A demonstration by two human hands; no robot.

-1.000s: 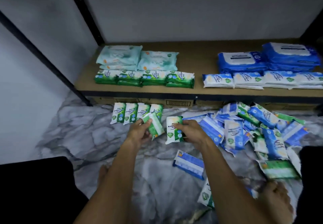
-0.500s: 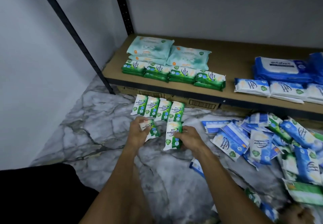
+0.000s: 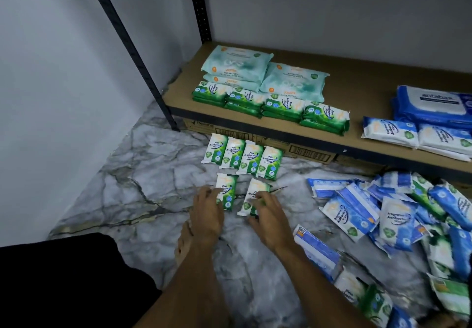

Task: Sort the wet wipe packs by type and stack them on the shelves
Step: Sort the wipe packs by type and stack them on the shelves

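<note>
Rests the left hand (image 3: 208, 208), fingers near straight, on the edge of one Pine Antibacterial wipes pack (image 3: 228, 187) and the right hand (image 3: 272, 216), fingers loosely spread, gripping nothing, on a second pine pack (image 3: 256, 189) beside it, both flat on the marble floor (image 3: 153, 174), a row of four pine packs (image 3: 242, 157) just beyond the fingertips. Looks light, squashy and slick-wrapped, so probably slides when pushed and buckles if nipped by a corner. Best pinched across the short width at mid-body for lifting to the shelf (image 3: 370, 90) beyond.
</note>
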